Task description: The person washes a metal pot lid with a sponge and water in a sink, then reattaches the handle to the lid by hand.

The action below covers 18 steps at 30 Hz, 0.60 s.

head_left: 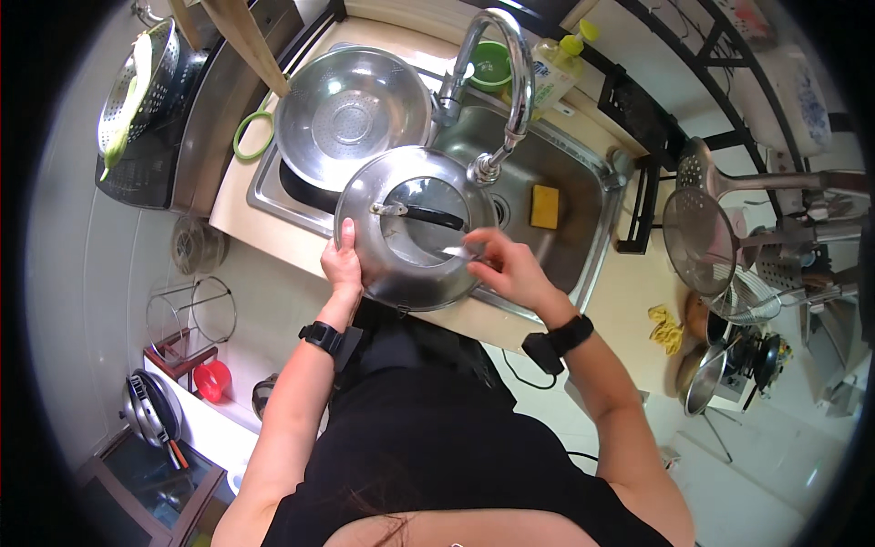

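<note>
My left hand (343, 264) grips the left rim of a round steel pot lid (383, 264), thumb on top and fingers hidden beneath. The lid has a glass centre and a black bar handle (433, 217), and it is tilted at the sink's front edge, under the faucet (519, 91). At the lid's right side is my right hand (510, 271), its fingers bent and pinched together over the surface near the handle. A pale, blurred bit shows at those fingertips; I cannot make out what it is. Behind the lid sits a large steel colander (351, 109).
A yellow sponge (545, 207) lies in the sink basin (574, 232). Behind the faucet stand a green bowl (490, 66) and a pump bottle (556, 71). Skimmers and ladles (702, 228) hang at the right. A yellow cloth (665, 329) lies on the right counter.
</note>
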Tool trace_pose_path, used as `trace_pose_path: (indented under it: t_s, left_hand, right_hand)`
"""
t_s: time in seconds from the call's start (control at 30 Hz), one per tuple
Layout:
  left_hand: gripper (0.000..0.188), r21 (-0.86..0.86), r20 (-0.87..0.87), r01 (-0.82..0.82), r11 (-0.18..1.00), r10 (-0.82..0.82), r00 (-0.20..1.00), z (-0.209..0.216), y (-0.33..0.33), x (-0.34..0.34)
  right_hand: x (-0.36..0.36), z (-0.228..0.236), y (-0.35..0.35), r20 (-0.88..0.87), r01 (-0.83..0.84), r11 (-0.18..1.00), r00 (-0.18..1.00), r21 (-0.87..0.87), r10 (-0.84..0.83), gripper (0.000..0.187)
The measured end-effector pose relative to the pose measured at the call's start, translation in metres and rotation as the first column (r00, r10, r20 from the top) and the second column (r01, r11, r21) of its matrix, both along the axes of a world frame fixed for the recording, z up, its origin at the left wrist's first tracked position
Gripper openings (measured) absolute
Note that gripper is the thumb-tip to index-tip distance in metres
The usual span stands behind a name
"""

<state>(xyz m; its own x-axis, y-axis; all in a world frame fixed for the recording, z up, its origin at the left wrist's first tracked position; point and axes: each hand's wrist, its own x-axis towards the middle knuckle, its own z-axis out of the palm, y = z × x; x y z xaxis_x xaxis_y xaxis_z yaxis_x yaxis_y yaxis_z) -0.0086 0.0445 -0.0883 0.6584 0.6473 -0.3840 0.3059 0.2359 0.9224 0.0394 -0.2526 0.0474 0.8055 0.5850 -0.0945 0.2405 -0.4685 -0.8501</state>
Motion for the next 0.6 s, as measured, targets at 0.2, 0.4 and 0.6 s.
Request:
trace_pose_path:
  t_s: [0.2,0.4,0.6]
  left_hand:
    - [0.06,0.121,-0.014,0.116,0.986,-0.115,0.993,-0.003,0.001,-0.002]
    - [0.06,0.422,0.008,0.168,0.891,-0.189,0.982,0.01,0.005,-0.008]
    - [0.037,0.827,-0.103,0.531,0.185,-0.878,0.467,0.107,-0.021,0.035]
  right_hand:
    - [0.011,-0.036,0.032,-0.075,0.413,0.91,0.909,0.029,-0.41,0.039]
    - [0.016,-0.048,0.029,-0.153,0.443,0.888,0.893,0.127,-0.424,0.022]
    - [0.023,-0.054,0.005,-0.143,0.308,0.931,0.948,0.198,-0.284,0.022]
